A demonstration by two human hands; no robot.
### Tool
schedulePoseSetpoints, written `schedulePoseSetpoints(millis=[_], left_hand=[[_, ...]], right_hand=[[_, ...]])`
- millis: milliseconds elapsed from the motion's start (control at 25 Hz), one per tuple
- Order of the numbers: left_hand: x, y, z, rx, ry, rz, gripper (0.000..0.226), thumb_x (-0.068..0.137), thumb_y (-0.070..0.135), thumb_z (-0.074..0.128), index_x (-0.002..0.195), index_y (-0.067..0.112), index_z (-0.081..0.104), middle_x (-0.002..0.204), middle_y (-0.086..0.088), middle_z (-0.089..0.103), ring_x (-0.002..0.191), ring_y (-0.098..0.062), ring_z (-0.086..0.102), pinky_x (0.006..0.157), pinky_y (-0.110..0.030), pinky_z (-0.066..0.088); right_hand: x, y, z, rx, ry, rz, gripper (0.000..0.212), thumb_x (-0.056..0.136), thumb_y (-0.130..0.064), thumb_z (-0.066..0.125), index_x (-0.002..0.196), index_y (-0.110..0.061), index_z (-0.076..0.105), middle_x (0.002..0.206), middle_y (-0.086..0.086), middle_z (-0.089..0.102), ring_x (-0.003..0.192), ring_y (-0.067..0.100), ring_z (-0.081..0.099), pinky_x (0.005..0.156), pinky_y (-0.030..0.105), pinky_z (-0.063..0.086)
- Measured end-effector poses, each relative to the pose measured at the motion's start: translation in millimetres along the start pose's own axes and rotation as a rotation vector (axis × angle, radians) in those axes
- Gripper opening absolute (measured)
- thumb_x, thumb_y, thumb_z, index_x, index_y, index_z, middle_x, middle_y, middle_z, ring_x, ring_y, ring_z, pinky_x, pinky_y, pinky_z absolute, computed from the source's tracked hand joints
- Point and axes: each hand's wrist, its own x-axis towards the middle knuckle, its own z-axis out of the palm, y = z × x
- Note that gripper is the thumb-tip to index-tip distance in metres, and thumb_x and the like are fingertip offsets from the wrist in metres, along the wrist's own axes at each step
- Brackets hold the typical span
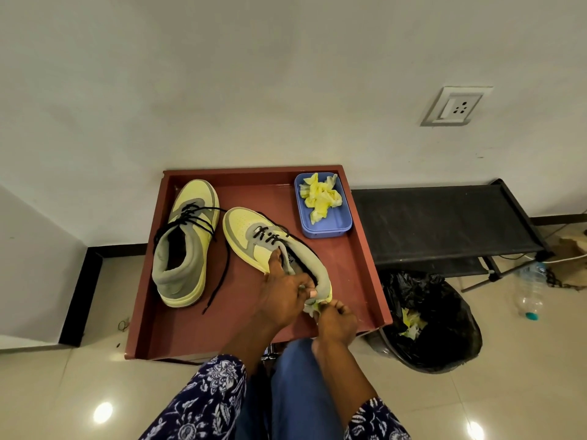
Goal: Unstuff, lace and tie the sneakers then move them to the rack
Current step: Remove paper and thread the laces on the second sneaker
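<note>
Left hand (282, 296) grips the collar of the right-hand sneaker (254, 239), fingers (274, 255) curled over its tongue. Right hand (333, 315) at the heel, fingers pinching a scrap of yellow paper (317, 304) there. This sneaker lies on the red tray (359, 258), toe pointing away from the fingers. Beyond and left of the fingers: second sneaker (187, 242), black laces (222, 274) loose. Beyond and right: blue container (330, 225) of crumpled yellow paper. Right of the fingers: black-lined bin (444, 322), and the black rack (444, 223) farther off.
</note>
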Motion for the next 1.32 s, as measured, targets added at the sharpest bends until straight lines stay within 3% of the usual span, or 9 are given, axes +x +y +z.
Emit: schedulePoseSetpoints(millis=[160,320,520,640,840,960,1120,1320], left_hand=[[0.7,0.8,-4.8,-0.008,-0.022,-0.027,0.011,0.084,0.017,0.063,0.091,0.017,0.071,0.150,-0.020,0.002,0.138,-0.037,0.021,0.107,-0.044,0.034],[0.6,0.6,-17.7,0.013,-0.067,-0.064,0.012,0.085,0.022,0.062,0.094,0.019,0.070,0.152,-0.016,-0.001,0.141,-0.029,0.016,0.112,-0.043,0.025],[-2.3,-9.2,-39.3,0.063,-0.154,-0.079,0.012,0.085,0.028,0.062,0.094,0.024,0.067,0.154,-0.012,-0.004,0.144,-0.025,0.009,0.115,-0.046,0.014],[-4.5,-16.2,-49.4,0.052,-0.214,-0.075,0.011,0.084,0.028,0.064,0.092,0.022,0.068,0.155,-0.011,-0.006,0.144,-0.026,0.012,0.115,-0.043,0.018],[-8.9,-21.6,-67.8,0.033,-0.314,-0.067,0.012,0.082,0.021,0.067,0.093,0.016,0.069,0.155,-0.010,0.000,0.145,-0.022,-0.002,0.109,-0.033,0.032],[-11.7,-25.0,-76.3,0.025,-0.351,-0.060,0.006,0.080,0.019,0.068,0.084,0.024,0.066,0.156,-0.008,0.000,0.145,-0.019,0.001,0.104,-0.026,0.034],[-13.8,-31.0,-83.6,0.034,-0.393,-0.051,0.017,0.078,0.018,0.070,0.072,0.031,0.059,0.156,-0.006,0.002,0.145,-0.013,0.002,0.103,-0.024,0.034],[-15.6,-35.4,-82.4,0.042,-0.364,-0.024,0.008,0.078,0.019,0.069,0.081,0.025,0.065,0.157,-0.005,0.002,0.145,-0.013,0.005,0.103,-0.026,0.036]], right_hand=[[14.9,-17.2,-6.5,-0.061,-0.124,-0.091,0.020,0.076,0.004,0.063,0.067,-0.015,0.063,0.082,0.012,0.067,0.069,0.021,0.057,0.061,0.032,0.050],[20.6,-41.8,-2.3,-0.136,-0.254,-0.153,0.027,0.078,0.010,0.057,0.063,-0.011,0.061,0.067,0.005,0.060,0.060,0.014,0.051,0.055,0.026,0.046],[21.5,-47.3,16.5,-0.327,-0.385,-0.251,0.031,0.076,0.007,0.050,0.061,-0.016,0.065,0.066,0.006,0.065,0.064,0.019,0.054,0.060,0.032,0.046],[18.0,-47.6,21.3,-0.376,-0.429,-0.281,0.033,0.074,0.007,0.049,0.060,-0.017,0.065,0.066,0.005,0.065,0.062,0.018,0.054,0.061,0.033,0.046],[11.2,-47.1,29.4,-0.376,-0.505,-0.300,0.029,0.079,0.004,0.053,0.065,-0.017,0.067,0.071,0.006,0.067,0.065,0.017,0.056,0.064,0.032,0.048],[7.8,-47.5,35.8,-0.365,-0.546,-0.309,0.023,0.082,0.001,0.056,0.073,-0.017,0.068,0.079,0.006,0.068,0.071,0.017,0.058,0.067,0.032,0.050],[3.5,-52.4,45.1,-0.404,-0.584,-0.352,0.019,0.085,0.000,0.055,0.083,-0.015,0.068,0.086,0.006,0.068,0.075,0.015,0.058,0.067,0.028,0.050],[7.1,-51.6,49.2,-0.569,-0.580,-0.482,0.032,0.083,0.004,0.047,0.098,-0.011,0.071,0.095,0.006,0.071,0.081,0.016,0.060,0.076,0.031,0.051]])
